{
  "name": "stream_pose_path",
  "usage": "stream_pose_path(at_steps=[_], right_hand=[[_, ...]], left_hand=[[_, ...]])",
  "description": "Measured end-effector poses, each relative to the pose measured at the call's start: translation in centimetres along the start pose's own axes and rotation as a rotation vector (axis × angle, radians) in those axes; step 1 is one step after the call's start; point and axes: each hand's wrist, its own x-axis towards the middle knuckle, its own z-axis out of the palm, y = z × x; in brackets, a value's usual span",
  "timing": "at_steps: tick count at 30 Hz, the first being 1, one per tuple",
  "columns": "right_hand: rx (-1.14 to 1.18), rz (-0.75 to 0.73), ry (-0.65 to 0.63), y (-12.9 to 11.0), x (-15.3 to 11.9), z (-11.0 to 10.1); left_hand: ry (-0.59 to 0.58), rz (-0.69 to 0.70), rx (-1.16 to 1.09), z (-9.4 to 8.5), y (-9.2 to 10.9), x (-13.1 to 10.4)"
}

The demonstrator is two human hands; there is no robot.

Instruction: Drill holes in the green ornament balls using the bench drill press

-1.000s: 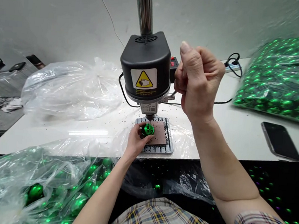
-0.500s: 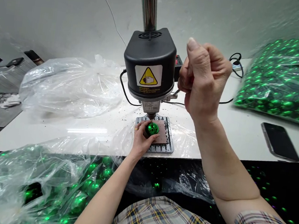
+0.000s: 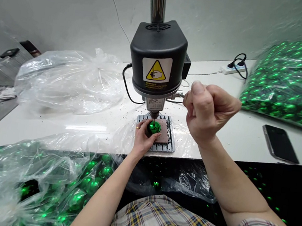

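Observation:
My left hand (image 3: 143,139) is closed around the side of a shiny green bauble (image 3: 155,128), thumb on the near side. Under the bauble lies a pinkish-brown board (image 3: 164,134) on the slotted metal base (image 3: 171,146) of a bench drill press (image 3: 160,44). The chuck and bit (image 3: 154,116) point straight down at the bauble's top; I cannot tell how deep the bit sits. To the right of the black motor housing, my right hand (image 3: 211,114) is wrapped in a fist round the feed lever (image 3: 179,93), most of which the fingers hide.
Clear plastic bags of green baubles lie front left (image 3: 77,198) and back right (image 3: 289,84). A crumpled plastic bag (image 3: 70,79) sits left of the press. A phone (image 3: 280,144) rests near the table's right edge. Behind stands a power strip (image 3: 233,68) with cables.
My right fist has come down with the lever, and the chuck and bit are lower over the bauble. My left hand still holds the bauble in place. The view has shifted slightly.

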Motion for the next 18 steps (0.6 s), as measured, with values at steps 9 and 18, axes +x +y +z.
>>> stream_pose_path(at_steps=[9, 18], right_hand=[[-0.028, -0.125, -0.057, 0.6, -1.4, -0.9], [0.024, -0.277, -0.152, 1.8, -2.6, -1.9]], left_hand=[[-0.001, 0.005, -0.011, -0.1, 0.2, 0.0], [0.009, 0.006, -0.031, 0.1, -0.3, -0.1]])
